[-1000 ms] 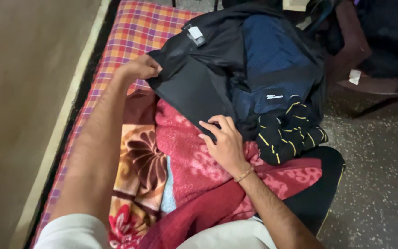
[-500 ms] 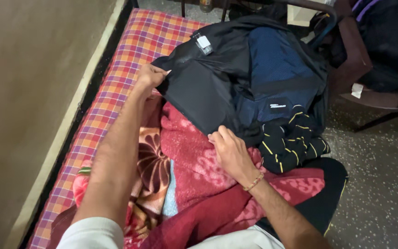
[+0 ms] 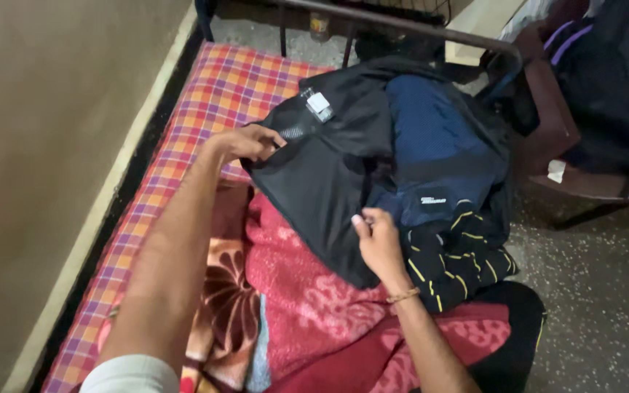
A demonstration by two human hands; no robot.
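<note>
A black garment [image 3: 329, 175] with a white tag lies spread on the bed over a blue garment [image 3: 434, 145]. My left hand [image 3: 245, 142] pinches the black garment's left edge near the checked mattress. My right hand [image 3: 378, 240] grips the same garment at its lower right edge, the fingers curled into the cloth. Just right of that hand lies a black cloth with yellow stripes [image 3: 456, 258]. Under both arms spreads a red floral blanket [image 3: 314, 298].
The checked mattress [image 3: 220, 87] runs along a plain wall [image 3: 52, 145] on the left. A metal bed rail [image 3: 402, 25] crosses the far end. A brown chair [image 3: 584, 153] with dark bags stands on the speckled floor [image 3: 606, 291] at the right.
My right hand has shifted from resting flat on the garment's lower edge to gripping it further right. The left hand keeps its hold. The camera has moved closer to the bed's far end.
</note>
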